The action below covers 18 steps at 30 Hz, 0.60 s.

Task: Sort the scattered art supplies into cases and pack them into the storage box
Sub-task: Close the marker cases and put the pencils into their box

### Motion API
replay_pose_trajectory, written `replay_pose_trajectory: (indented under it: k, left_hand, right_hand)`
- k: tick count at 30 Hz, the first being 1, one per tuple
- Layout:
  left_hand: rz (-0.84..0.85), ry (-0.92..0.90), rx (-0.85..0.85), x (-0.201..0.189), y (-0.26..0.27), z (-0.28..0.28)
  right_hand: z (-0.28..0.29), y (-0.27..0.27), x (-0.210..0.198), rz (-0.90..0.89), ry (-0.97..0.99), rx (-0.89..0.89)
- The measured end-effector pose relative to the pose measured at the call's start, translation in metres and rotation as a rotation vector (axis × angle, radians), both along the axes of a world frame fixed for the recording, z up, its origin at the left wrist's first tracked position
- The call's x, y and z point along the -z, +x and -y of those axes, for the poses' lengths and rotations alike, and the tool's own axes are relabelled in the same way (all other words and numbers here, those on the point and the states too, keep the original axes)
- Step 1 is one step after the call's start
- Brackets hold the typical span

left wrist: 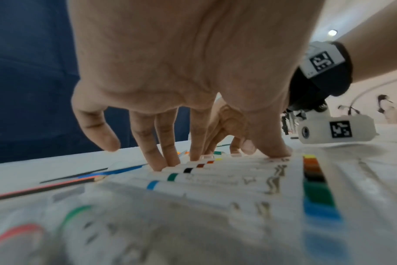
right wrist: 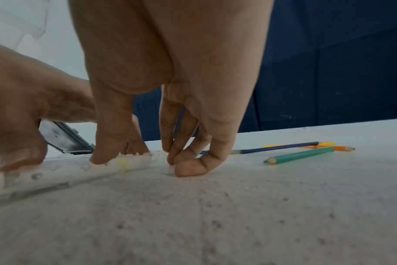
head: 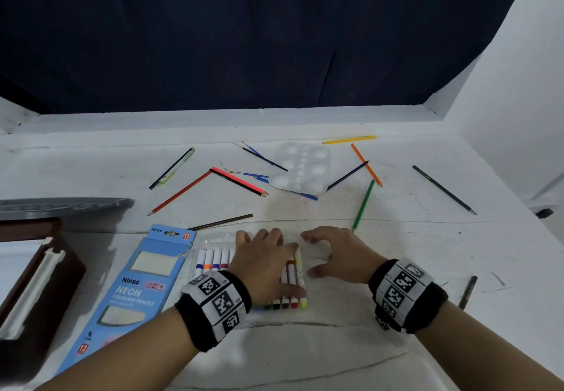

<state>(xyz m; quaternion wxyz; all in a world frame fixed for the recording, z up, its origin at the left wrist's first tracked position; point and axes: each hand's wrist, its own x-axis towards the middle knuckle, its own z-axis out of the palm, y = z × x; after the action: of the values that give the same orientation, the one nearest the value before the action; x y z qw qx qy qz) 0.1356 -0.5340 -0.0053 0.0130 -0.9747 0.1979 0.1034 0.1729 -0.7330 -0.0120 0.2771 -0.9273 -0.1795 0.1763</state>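
Head view shows both forearms reaching forward over the white desk (head: 396, 238), each wrist in a black band with coded tags. The left hand (head: 265, 264) lies palm down, fingers straight and spread, pressing on the row of markers (head: 210, 261) in their clear case (head: 213, 239); nothing is gripped. In the left wrist view its fingertips (left wrist: 158, 164) and thumb touch the white marker barrels. The right hand (head: 332, 251) arches beside the case's right edge, fingers bent down, thumb against the yellow marker (right wrist: 122, 164) and fingertips (right wrist: 188, 170) touching the desk; I cannot tell whether this grip holds anything. A blue pencil box (head: 134, 287) lies left of the markers. Pencils (head: 363, 204), brushes (head: 262, 158) and a palette (head: 302, 166) lie scattered farther back.
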Motion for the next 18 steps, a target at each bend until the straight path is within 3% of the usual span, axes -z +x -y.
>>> replay_pose_trajectory:
  k: [3, 6, 9, 12, 18]
  left_hand:
    - [-0.032, -0.115, -0.047, -0.002, -0.013, -0.012]
    - [0.044, -0.284, -0.241, -0.01, -0.034, -0.041]
    - [0.095, -0.272, -0.443, -0.014, -0.059, -0.082]
    - [0.008, -0.362, -0.558, -0.009, -0.08, -0.106]
    - [-0.115, -0.711, -0.649, -0.001, -0.099, -0.108]
  right_hand:
    - [-0.002, -0.001, -0.004, -0.008, -0.003, -0.05]
    - [-0.006, 0.0, -0.008, 0.009, -0.016, -0.114]
    - [-0.014, 0.002, -0.011, 0.025, 0.006, -0.106]
    - [-0.022, 0.003, -0.009, 0.031, -0.058, -0.12]
    - [-0.028, -0.004, -0.006, 0.08, -0.152, -0.155]
